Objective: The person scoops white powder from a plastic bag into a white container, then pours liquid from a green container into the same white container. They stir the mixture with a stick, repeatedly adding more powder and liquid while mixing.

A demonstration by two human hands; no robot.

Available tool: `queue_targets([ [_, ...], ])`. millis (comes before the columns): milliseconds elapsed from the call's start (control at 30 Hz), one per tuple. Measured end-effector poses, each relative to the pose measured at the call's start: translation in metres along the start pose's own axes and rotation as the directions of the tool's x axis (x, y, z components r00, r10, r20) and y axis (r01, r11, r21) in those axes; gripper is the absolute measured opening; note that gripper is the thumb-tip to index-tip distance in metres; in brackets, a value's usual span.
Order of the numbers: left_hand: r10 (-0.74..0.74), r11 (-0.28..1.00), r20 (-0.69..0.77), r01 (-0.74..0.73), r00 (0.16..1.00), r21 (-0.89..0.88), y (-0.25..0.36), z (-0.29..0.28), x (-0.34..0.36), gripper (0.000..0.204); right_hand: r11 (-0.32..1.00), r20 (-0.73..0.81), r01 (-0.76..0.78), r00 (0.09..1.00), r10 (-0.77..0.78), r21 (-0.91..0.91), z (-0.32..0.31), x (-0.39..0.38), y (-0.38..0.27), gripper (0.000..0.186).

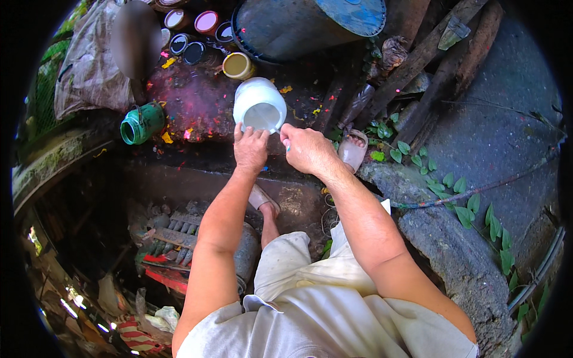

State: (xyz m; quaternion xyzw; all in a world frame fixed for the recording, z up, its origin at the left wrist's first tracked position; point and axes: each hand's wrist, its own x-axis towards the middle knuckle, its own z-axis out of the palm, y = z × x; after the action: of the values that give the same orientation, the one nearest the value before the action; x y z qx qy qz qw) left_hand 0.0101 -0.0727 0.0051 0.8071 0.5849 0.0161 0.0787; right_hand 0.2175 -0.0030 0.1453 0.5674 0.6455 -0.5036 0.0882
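Observation:
A rounded white jar (255, 90) is tilted on the dark, paint-spattered slab in front of me, its wide mouth facing my way. Over the near left part of its rim curl the fingers of my left hand (252, 148), gripping it. My right hand (307, 148) is closed beside the rim's right edge, thumb and fingers pressed together. What it pinches is too small to make out; a small green spot shows by the thumb. Beyond the jar stands an open tub of olive-yellow paint (238, 65). To the left a green pot with a wire handle (142, 123) lies on its side.
Several open paint tubs, among them a pink one (206, 22) and a black one (194, 52), stand at the back. Behind them is a large blue drum (304, 27). Logs (427, 65) lean at the right, above a creeping vine (459, 185) and rocks (441, 247).

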Motion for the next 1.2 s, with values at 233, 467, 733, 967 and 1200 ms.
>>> queue_targets([
  [233, 0.028, 1.000, -0.035, -0.028, 0.999, 0.007, -0.017, 0.000, -0.010, 0.017, 1.000, 0.041, 0.023, 0.999, -0.022, -0.008, 0.002, -0.002, -0.004, 0.014],
  [467, -0.098, 0.995, 0.052, 0.100, 0.994, -0.026, -0.021, -0.001, 0.000, 0.008, 0.994, 0.051, 0.088, 0.995, -0.091, 0.060, 0.003, -0.002, 0.001, 0.017],
  [733, -0.206, 0.922, 0.171, 0.250, 0.963, -0.296, -0.021, -0.006, 0.042, 0.018, 0.998, -0.027, 0.057, 0.998, -0.057, -0.001, 0.010, -0.002, 0.003, 0.031],
  [967, -0.746, 0.147, 0.206, 0.459, 0.633, -0.876, -0.059, 0.000, 0.044, 0.028, 0.994, -0.232, -0.112, 0.966, 0.110, 0.006, -0.035, 0.005, 0.035, 0.030],
  [1200, -0.600, -0.579, 0.551, 0.161, 0.580, -0.799, -0.088, -0.016, 0.024, 0.032, 0.988, -0.224, -0.153, 0.963, 0.150, 0.006, -0.044, 0.011, 0.038, 0.030],
])
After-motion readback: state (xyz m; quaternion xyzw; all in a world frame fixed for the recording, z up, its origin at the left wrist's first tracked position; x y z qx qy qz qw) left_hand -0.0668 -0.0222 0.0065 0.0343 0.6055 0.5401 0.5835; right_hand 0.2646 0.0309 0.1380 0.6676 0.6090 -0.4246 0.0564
